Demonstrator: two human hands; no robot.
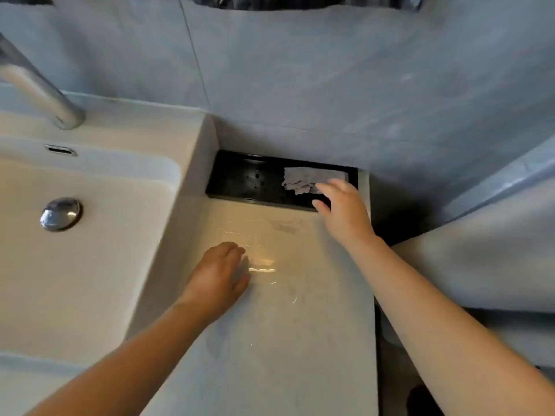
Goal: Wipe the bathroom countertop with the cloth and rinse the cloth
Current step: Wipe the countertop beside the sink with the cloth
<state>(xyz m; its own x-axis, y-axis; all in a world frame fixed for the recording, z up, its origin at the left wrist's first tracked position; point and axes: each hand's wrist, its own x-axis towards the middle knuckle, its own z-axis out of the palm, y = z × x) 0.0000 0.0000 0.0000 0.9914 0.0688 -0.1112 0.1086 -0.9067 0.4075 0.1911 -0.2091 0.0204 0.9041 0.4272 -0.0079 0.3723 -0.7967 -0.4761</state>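
Note:
A crumpled grey cloth (306,179) lies in the right half of a black tray (240,183) at the back of the pale countertop (288,325). My right hand (342,205) reaches over the tray's right end, fingers spread, fingertips touching the cloth's near right edge. My left hand (220,273) hovers or rests flat over the counter's middle, fingers relaxed and holding nothing. The counter shows wet streaks and glare just right of my left hand.
A white sink basin (90,265) with a chrome drain plug (61,213) lies to the left, a chrome tap (36,88) behind it. Grey tiled wall (330,85) runs along the back. The counter ends at a right edge with a dark gap (390,355) beyond.

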